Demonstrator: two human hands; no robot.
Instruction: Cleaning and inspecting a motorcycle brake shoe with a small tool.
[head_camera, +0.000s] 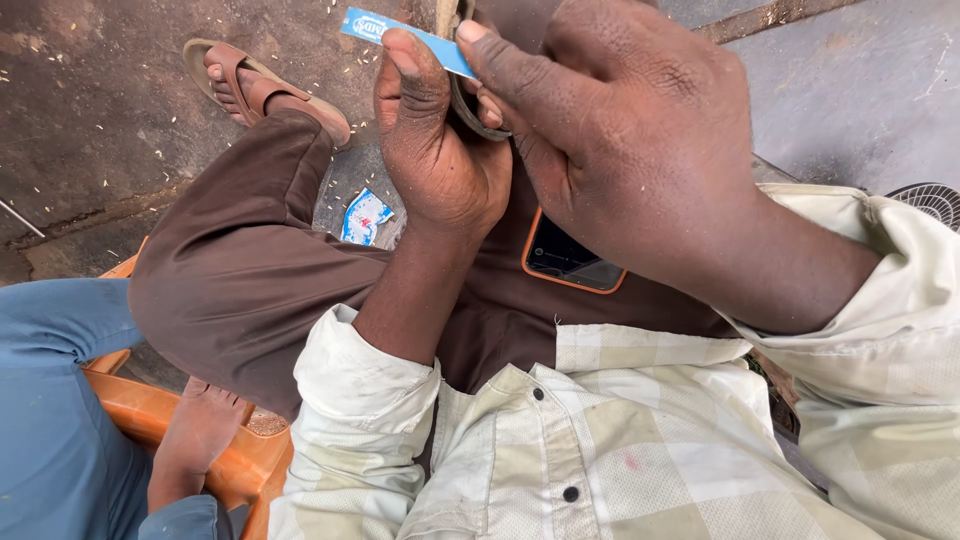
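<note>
My left hand (440, 140) and my right hand (630, 140) are raised close together over my lap. Both pinch a thin blue and white strip (405, 28), a flat wrapper held between the thumbs and fingers. Behind it my left hand also grips a dark curved piece (470, 115), partly hidden by the fingers; a pale stick-like bit (446, 14) pokes up at the top edge. A phone in an orange case (567, 262) lies on my brown trousers under my right hand.
A torn blue and white wrapper (365, 215) lies on the dusty concrete floor. My sandalled foot (255, 85) rests at the upper left. Another person in blue trousers (50, 400) sits on an orange chair (230, 470) at the lower left, bare foot (195, 430) beside it. A fan grille (930, 200) shows at right.
</note>
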